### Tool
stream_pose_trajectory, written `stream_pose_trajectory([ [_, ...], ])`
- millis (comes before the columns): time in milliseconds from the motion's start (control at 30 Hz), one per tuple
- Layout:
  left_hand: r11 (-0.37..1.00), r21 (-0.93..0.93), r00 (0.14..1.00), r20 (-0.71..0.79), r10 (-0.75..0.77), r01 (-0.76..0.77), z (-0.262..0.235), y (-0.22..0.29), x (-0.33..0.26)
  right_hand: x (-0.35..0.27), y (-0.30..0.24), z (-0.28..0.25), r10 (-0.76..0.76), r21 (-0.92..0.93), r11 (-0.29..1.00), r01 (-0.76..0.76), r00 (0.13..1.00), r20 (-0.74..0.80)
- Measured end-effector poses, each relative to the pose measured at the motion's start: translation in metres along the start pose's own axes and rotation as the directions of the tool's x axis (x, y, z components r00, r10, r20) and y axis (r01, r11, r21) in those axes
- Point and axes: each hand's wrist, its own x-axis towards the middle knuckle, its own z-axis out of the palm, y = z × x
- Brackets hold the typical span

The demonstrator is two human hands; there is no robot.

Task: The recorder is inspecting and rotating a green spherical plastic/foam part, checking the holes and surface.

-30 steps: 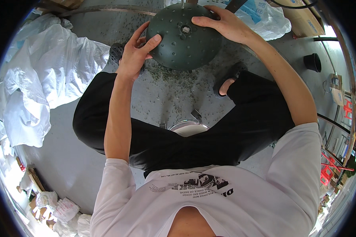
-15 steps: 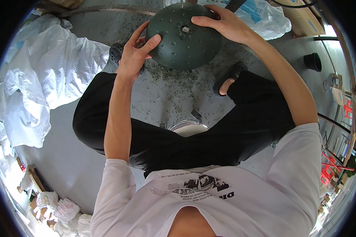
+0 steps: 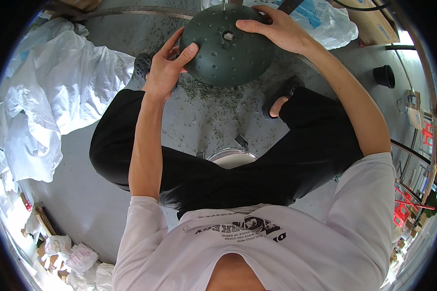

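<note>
You held a dark green dome [image 3: 226, 46] with little holes out in front of you, above the grey floor [image 3: 77, 194]. Its round back faced you. Your left hand [image 3: 164, 72] gripped its left rim, and your right hand [image 3: 277, 31] gripped the top right edge.

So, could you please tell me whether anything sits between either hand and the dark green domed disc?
Nothing visible does. The left hand rests directly on the left rim of the dark green domed disc, thumb on its face, and the right hand lies on its upper right edge. Both touch it bare, with no cloth or tool between.
</note>
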Motion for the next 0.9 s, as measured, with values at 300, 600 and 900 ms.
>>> stream_pose_trajectory([
  [300,0.999,0.033,1.0,-0.008,0.006,-0.006,-0.002,0.0,0.001,0.0,0.003,0.002,0.018,-0.033,0.999,-0.019,1.0,-0.022],
  [600,0.999,0.043,0.999,-0.028,0.023,-0.021,-0.003,0.0,0.002,-0.001,0.0,0.003,0.037,-0.023,0.999,-0.038,0.999,-0.018],
  [900,0.997,0.077,0.998,-0.056,0.029,-0.024,-0.002,0.012,0.001,0.004,-0.041,-0.023,0.224,-0.114,0.971,-0.212,0.97,0.097],
])
